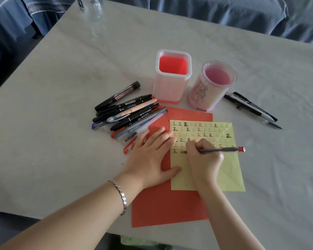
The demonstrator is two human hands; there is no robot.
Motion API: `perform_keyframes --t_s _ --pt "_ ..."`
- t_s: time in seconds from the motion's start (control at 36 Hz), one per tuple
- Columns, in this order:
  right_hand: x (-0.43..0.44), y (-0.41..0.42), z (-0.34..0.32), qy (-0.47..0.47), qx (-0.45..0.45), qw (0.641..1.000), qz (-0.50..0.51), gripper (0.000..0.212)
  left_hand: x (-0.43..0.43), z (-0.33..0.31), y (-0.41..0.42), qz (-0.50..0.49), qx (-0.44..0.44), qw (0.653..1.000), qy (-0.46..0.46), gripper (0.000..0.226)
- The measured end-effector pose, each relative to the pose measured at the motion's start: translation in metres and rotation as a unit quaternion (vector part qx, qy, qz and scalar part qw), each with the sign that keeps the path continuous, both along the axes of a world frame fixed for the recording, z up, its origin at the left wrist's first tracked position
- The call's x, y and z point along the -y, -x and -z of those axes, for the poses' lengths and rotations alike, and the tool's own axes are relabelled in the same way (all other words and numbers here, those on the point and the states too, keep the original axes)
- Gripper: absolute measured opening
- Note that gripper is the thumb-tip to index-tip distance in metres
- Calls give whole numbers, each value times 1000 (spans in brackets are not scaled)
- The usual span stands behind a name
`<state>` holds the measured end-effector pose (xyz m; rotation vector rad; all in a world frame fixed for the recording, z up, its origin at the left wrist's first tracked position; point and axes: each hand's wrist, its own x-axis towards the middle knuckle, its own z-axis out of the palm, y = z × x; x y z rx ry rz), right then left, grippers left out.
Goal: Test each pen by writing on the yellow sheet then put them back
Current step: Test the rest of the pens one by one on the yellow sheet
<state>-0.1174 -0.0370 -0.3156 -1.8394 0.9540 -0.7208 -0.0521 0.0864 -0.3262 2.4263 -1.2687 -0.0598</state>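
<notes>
Pale and cloth-covered, the table (pixel 52 109) fills most of your view, with blue fabric (pixel 224 9) bunched along its far edge. Near you lies a red sheet (pixel 166 204), probably there as a backing, and the yellow sheet (pixel 229 170) sits on its right half, several rows already filled with small test marks in black, grey and red. Beyond the paper stand a square holder (pixel 168 89) and, just right of it, a round holder (pixel 206 94); you can see straight down to the red and pink floors, so both look empty. A loose pile of pens (pixel 126 112) lies left of the sheets, and a few more pens (pixel 251 107) lie well apart to the right, perhaps sorted as done, though that is a guess. Your left hand (pixel 148 159) is spread flat with straight fingers across the red sheet and the yellow sheet's left edge, pinning the paper. Your right hand (pixel 204 159) pinches a slim pen (pixel 220 150) with a red end cap in a writing grip, tip down on the lowest row.
</notes>
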Motion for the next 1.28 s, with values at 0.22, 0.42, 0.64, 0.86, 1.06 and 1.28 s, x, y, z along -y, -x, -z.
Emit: perform_keyframes --t_s 0.22,0.42,0.64,0.86,1.06,1.28 --pt "0 1 1 15 2 1000 -19 46 0 0 0 1 -6 1000 -5 72" --pt "-1 1 0 23 3 1000 17 32 -1 0 0 5 -9 1000 -13 73" --pt "2 3 -2 -28 29 998 40 44 -3 1 -1 11 -3 1000 -25 73" --pt "4 12 -15 -94 45 994 31 37 -3 0 -1 11 3 999 -53 74" --pt "7 34 -25 -115 39 992 34 33 -5 -7 3 -23 69 997 -15 48" --pt "12 53 -31 -139 28 990 20 30 -25 -17 -8 -165 98 981 33 26"
